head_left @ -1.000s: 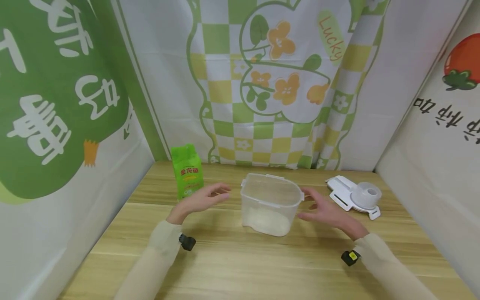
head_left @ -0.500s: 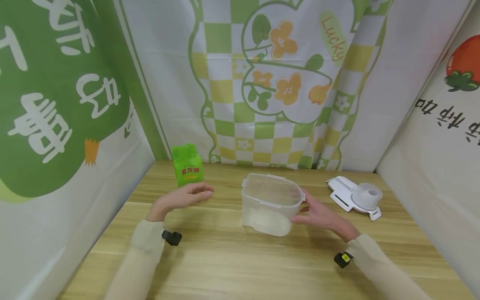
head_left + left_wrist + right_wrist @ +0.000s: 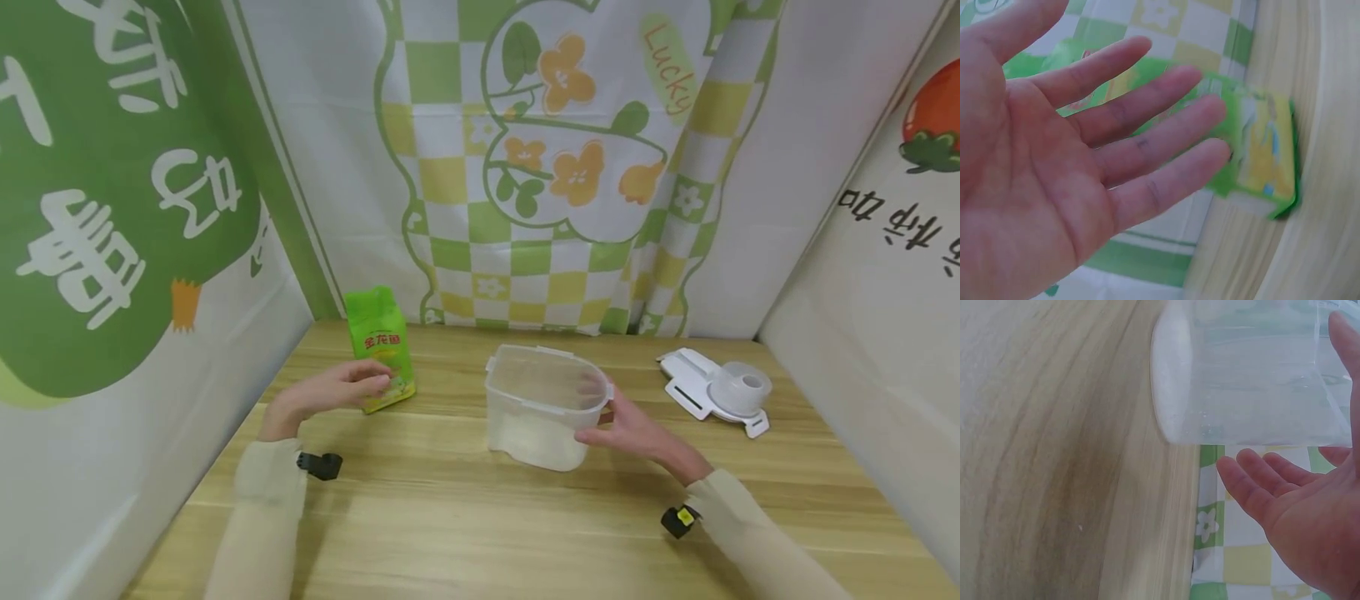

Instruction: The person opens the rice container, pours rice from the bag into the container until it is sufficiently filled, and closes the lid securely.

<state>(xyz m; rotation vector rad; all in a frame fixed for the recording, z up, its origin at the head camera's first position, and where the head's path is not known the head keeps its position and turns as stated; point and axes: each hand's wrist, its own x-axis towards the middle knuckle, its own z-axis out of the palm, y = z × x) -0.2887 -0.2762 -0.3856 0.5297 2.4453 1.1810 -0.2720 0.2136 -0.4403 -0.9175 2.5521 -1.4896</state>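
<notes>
A green bag (image 3: 381, 346) with red Chinese lettering stands upright at the back left. My left hand (image 3: 330, 393) is in front of it; in the left wrist view its fingers (image 3: 1147, 119) are spread and relaxed, the palm holds nothing, and touch with the bag cannot be told. A clear plastic container (image 3: 525, 400), lidless, with white contents (image 3: 1172, 375) low inside, stands mid-table. At its right side is my right hand (image 3: 633, 429), thumb in front and fingers behind the wall. The right wrist view shows loosely bent fingers (image 3: 1254, 481) beside the container, without a plain grip.
A white lid (image 3: 688, 375) with a translucent round cup (image 3: 738, 389) on it lies at the right rear of the wooden table (image 3: 465, 533). Patterned cloth (image 3: 517, 283) hangs behind, and printed sheets flank both sides.
My left hand has moved left, away from the container, to the front of the green bag. My right hand has moved slightly left, closer round the container's side. The container stays put.
</notes>
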